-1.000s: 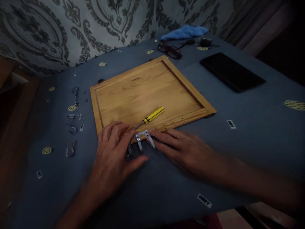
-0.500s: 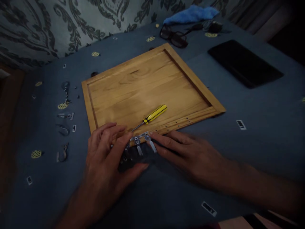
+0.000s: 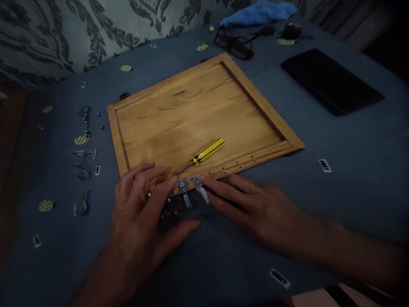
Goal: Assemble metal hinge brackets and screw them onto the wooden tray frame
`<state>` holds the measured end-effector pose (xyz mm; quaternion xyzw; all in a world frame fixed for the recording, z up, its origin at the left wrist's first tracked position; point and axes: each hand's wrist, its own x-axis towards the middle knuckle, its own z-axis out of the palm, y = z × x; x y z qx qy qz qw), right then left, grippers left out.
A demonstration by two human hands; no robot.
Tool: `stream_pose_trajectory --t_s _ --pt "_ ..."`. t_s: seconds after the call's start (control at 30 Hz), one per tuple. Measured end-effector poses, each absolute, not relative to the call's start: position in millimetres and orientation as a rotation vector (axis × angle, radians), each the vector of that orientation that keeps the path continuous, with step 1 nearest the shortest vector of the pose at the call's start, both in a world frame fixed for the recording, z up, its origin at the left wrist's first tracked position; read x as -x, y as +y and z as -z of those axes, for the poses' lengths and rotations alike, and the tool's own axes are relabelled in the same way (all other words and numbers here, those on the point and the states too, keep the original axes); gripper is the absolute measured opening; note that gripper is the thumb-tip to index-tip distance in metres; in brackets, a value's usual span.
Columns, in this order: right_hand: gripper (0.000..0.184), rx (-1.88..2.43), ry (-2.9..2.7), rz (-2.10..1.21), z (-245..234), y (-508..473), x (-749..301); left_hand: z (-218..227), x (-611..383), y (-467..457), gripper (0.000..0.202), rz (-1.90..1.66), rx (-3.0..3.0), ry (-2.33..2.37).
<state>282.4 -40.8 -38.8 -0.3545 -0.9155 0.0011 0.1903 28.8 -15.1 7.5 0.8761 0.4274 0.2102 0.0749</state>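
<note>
Metal bracket point(image 3: 188, 187): a small silver strip with cross-head screws and hook-like tabs pointing toward the viewer. It is located at the 6 o'clock edge of the wooden panel point(image 3: 191, 111), where the panel's frame meets the blue-covered bench point(image 3: 351, 179). Left hand point(image 3: 140, 213): laid palm down with the fingers spread, the fingertips set on the panel's near rim just at 9 o'clock of the bracket and the thumb stretched out below it. Nothing is clasped, and the bracket's left end is partly hidden beneath this hand. Right hand point(image 3: 252, 204): held flat with the fingers extended, the fingertips touching the bracket's right end at 3 o'clock; nothing is gripped. Screwdriver point(image 3: 204, 153), yellow and black handle: laid loose on the panel at 1 o'clock of the bracket, its tip pointing toward the left fingers. Loose metal fittings point(image 3: 83, 154): strung along the bench at 9 o'clock of the panel, well apart from the hands. Glasses point(image 3: 234, 44) and a blue cloth point(image 3: 258, 13): found at 12 to 1 o'clock, beyond the panel. Flat black slab point(image 3: 332, 81): placed at 2 o'clock. Small printed labels point(image 3: 324, 165) and yellow dotted discs point(image 3: 81, 139): scattered over the bench.
</note>
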Motion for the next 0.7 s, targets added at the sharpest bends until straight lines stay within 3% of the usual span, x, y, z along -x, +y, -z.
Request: stream_pose_trajectory --t_s 0.43,0.53,0.7 --pt "0.039 0.962 -2.512 0.168 47.2 -40.1 -282.9 -15.8 -26.6 -14.0 0.031 -0.643 -2.52 1.264" --pt "0.04 0.895 -2.46 0.214 55.8 -38.4 -285.3 -18.5 -21.2 -8.3 0.019 -0.726 -2.467 1.302" --pt "0.041 0.886 -2.444 0.392 69.3 -36.2 -286.4 -17.4 21.9 20.6 0.022 -0.939 -2.482 1.549"
